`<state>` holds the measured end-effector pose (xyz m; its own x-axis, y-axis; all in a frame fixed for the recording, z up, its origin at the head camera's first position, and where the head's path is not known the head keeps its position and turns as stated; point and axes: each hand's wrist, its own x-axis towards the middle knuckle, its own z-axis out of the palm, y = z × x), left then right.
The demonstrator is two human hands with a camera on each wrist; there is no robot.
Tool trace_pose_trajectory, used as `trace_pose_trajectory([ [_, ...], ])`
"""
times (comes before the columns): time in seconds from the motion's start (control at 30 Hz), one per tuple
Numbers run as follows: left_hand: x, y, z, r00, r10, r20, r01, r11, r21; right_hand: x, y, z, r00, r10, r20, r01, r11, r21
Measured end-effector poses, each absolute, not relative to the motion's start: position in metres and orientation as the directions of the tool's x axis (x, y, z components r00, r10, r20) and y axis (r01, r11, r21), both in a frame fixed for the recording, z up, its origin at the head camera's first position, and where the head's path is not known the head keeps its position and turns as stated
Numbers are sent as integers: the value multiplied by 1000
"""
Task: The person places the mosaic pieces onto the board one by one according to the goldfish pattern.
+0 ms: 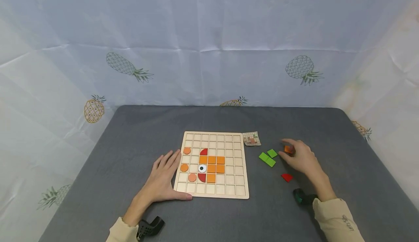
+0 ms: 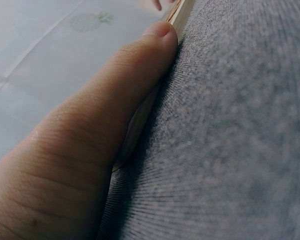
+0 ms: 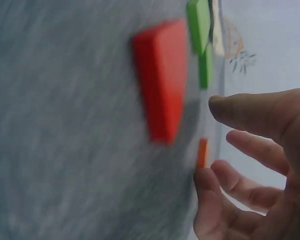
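A wooden grid board [image 1: 230, 190] lies flat on the table, bearing orange squares [image 1: 211, 169], red quarter-circles [image 1: 202, 177], orange discs [image 1: 187, 150] and a white eye disc [image 1: 202, 168]. My left hand [image 1: 162, 181] rests at the board's lower left corner, fingers spread along its left side and thumb straight by its near edge. To the right, my right hand [image 1: 302, 158] hovers around an orange tile [image 1: 288, 149], thumb and fingers apart. In the right wrist view one fingertip is beside that orange tile [image 3: 203, 152]; whether they touch I cannot tell.
Several green tiles [image 1: 267, 159] lie between the board and my right hand. Nearer stands a red quarter-circle [image 1: 287, 177] flat on the cloth. A small picture card [image 1: 251, 139] borders the board's upper right corner. Pineapple-print curtains [image 1: 203, 74] surround the grey table [image 1: 147, 125].
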<state>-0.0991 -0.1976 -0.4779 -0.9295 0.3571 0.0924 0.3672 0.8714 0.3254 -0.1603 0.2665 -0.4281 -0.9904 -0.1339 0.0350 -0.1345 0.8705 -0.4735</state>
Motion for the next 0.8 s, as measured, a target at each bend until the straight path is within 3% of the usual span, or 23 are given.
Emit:
trace_pose_trajectory([
  [0.8,-98,-197,-477,-927,357,114,374,862,341,-160,282,-438,-994,-94,64,-113,870,-480],
])
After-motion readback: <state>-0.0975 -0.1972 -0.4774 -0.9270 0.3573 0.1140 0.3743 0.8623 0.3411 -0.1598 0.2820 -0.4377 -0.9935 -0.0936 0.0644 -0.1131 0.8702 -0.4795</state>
